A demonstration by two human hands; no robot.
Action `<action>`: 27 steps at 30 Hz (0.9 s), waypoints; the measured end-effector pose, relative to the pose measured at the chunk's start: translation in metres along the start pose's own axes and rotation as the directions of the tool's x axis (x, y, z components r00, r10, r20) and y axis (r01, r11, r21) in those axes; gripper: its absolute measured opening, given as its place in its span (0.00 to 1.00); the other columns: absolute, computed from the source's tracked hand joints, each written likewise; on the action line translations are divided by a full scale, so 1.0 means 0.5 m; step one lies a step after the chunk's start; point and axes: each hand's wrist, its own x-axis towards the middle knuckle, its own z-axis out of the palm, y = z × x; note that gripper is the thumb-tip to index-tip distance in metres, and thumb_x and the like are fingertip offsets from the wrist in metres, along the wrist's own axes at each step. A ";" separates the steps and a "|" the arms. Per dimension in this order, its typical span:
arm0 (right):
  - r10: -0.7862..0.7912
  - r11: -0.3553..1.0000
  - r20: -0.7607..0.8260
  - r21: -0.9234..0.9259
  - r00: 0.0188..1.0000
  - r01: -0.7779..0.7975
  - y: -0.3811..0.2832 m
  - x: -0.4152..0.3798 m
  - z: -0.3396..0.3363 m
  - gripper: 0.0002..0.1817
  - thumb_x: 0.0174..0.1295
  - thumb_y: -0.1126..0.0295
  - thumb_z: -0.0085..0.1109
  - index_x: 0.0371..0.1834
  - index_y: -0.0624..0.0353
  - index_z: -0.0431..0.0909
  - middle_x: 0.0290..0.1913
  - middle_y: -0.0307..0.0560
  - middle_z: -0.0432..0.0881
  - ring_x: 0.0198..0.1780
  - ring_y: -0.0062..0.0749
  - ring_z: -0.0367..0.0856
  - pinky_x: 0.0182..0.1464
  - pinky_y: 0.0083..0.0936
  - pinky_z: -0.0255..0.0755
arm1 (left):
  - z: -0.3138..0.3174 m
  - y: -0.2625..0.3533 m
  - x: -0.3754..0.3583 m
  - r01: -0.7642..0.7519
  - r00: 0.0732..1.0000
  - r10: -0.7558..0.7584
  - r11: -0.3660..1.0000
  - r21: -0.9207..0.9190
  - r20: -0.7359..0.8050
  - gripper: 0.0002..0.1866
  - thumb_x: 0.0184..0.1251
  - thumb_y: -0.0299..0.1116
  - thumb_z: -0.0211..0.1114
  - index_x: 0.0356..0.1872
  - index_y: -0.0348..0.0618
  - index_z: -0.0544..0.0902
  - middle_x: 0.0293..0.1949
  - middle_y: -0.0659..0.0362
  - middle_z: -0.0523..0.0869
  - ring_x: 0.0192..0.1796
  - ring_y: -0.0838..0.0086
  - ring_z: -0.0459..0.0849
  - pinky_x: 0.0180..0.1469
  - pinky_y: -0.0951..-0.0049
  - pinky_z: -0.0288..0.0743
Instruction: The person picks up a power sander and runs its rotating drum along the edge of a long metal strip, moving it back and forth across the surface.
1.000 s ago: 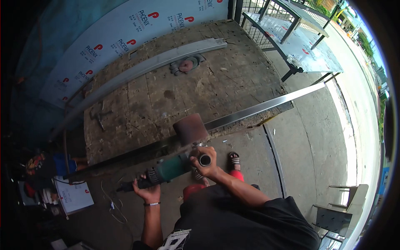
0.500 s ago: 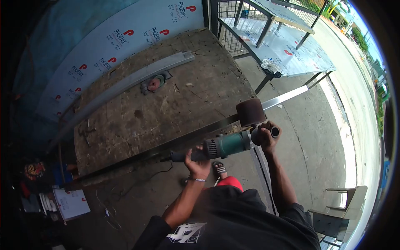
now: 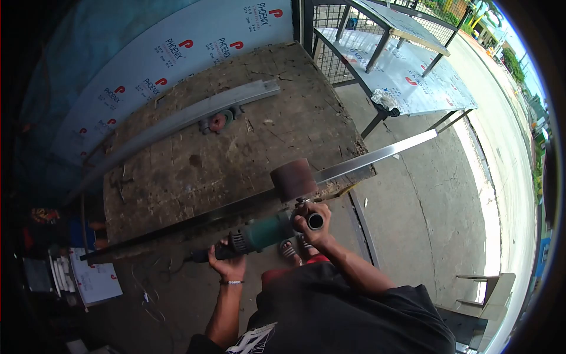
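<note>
A green power tool [image 3: 265, 233] with a brown cylindrical sanding drum [image 3: 293, 179] spans both hands. My left hand [image 3: 227, 262] is wrapped round its dark rear handle, with a beaded bracelet on the wrist. My right hand [image 3: 316, 225] grips the front handle, whose round hollow end faces up. The drum rests on or just over a long metal tube [image 3: 377, 154] lying along the near edge of the wooden table [image 3: 271, 135]; exact contact cannot be made out. The tube's right end sticks out past the table and looks shiny.
A grey metal bar [image 3: 206, 108] and a small disc-like item [image 3: 218, 121] lie farther back on the table. A metal-topped frame [image 3: 413, 85] stands at the back right. A cord trails on the floor below, and a board [image 3: 97, 280] stands at lower left.
Both hands and the tool have moved left along the tube. More of the tube's shiny right part now shows. The feet appear farther left too.
</note>
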 end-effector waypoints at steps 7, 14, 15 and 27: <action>-0.005 0.992 0.115 0.123 0.993 -0.010 -0.002 -0.026 0.114 0.12 0.52 0.74 0.60 0.18 0.57 0.65 0.16 0.44 0.69 0.17 0.37 0.71 0.24 0.28 0.64 | 0.015 0.121 -0.071 -0.208 0.977 0.210 0.976 0.058 -0.036 0.14 0.57 0.46 0.62 0.31 0.46 0.76 0.31 0.63 0.77 0.42 0.71 0.77 0.58 0.64 0.68; 0.004 0.993 0.022 0.117 1.000 -0.007 -0.003 0.011 -0.049 0.14 0.50 0.76 0.61 0.15 0.60 0.64 0.14 0.44 0.66 0.16 0.34 0.69 0.24 0.28 0.64 | 0.058 -0.044 -0.047 -0.062 0.998 0.059 0.996 0.069 0.033 0.14 0.57 0.46 0.62 0.32 0.47 0.75 0.32 0.63 0.76 0.43 0.71 0.76 0.58 0.63 0.67; -0.048 0.997 -0.012 0.054 0.999 0.049 -0.006 0.021 -0.093 0.14 0.50 0.76 0.61 0.15 0.60 0.63 0.14 0.44 0.66 0.16 0.33 0.69 0.23 0.27 0.63 | 0.063 -0.088 -0.036 -0.049 0.998 0.046 0.997 0.066 0.036 0.14 0.57 0.46 0.62 0.32 0.47 0.75 0.32 0.63 0.76 0.43 0.71 0.76 0.58 0.63 0.67; -0.075 0.995 -0.262 -0.090 0.962 0.053 0.033 0.165 -0.720 0.20 0.50 0.66 0.61 0.13 0.59 0.59 0.14 0.38 0.64 0.18 0.22 0.62 0.24 0.24 0.62 | 0.218 -0.728 0.038 0.264 0.955 -0.256 0.964 -0.038 0.153 0.14 0.57 0.44 0.61 0.34 0.44 0.74 0.33 0.62 0.77 0.42 0.72 0.77 0.55 0.68 0.71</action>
